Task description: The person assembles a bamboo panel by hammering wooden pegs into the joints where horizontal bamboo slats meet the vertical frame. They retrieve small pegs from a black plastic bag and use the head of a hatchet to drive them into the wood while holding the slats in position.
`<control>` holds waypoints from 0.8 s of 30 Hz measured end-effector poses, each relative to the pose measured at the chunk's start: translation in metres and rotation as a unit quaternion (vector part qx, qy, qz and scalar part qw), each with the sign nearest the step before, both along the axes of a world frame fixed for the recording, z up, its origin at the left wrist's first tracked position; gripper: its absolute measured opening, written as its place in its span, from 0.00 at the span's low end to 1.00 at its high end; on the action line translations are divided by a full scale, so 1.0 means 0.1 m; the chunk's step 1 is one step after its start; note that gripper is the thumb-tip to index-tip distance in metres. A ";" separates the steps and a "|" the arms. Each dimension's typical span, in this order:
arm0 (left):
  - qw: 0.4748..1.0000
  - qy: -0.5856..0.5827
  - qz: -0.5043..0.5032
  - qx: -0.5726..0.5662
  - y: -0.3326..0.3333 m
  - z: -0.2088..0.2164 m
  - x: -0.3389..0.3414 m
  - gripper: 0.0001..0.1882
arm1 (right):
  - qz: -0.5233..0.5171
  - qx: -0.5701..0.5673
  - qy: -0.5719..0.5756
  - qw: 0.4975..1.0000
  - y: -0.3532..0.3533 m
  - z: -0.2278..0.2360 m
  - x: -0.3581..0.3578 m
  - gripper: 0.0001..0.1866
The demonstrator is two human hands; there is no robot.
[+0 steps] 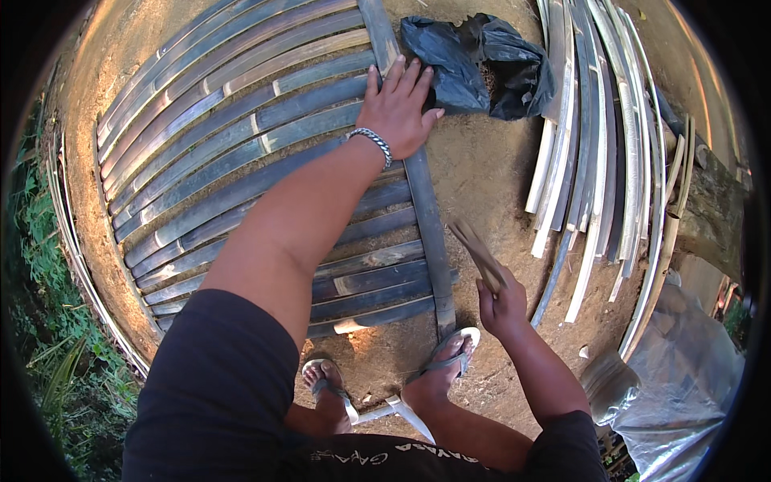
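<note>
A row of dark split bamboo slats (265, 145) lies on the ground to the left, joined along its right end by a long bamboo crosspiece (430, 225). My left hand (400, 108), with a chain bracelet at the wrist, rests on the upper part of this crosspiece, fingers spread. Just beyond its fingertips lies a crumpled black plastic bag (450, 68), its mouth gaping. Lower down and to the right, my right hand (504, 305) is closed round a short brown wooden stick (480, 255), which points up and left. Its far end is somewhat blurred.
Loose split bamboo strips (598, 153) are piled on the right. Below them sits a grey plastic sheet (683, 377). My sandalled feet (442, 361) stand at the slats' near end, beside a pale pointed piece (411, 419). Green plants (60, 321) grow along the left.
</note>
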State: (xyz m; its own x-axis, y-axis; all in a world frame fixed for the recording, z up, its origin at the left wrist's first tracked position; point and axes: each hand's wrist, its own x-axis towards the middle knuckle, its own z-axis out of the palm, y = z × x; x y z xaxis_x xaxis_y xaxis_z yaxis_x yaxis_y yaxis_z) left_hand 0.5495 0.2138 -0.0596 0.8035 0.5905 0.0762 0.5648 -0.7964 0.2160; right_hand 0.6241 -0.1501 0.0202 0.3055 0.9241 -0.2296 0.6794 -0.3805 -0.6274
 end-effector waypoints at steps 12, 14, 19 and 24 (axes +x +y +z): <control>1.000 -0.009 -0.006 -0.004 0.00 0.02 0.05 0.39 | -0.033 -0.020 0.103 0.994 -0.35 -0.35 0.16 0.22; 1.000 -0.009 -0.004 -0.005 -0.01 0.01 0.01 0.39 | -0.008 -0.067 0.053 0.996 -0.09 -0.28 0.06 0.20; 1.000 -0.008 -0.002 0.008 0.04 0.00 0.01 0.39 | -0.042 0.005 0.053 0.998 0.15 -0.01 0.04 0.20; 1.000 -0.009 -0.005 0.002 0.02 0.00 0.01 0.38 | -0.008 -0.061 0.010 0.998 -0.01 -0.19 0.04 0.18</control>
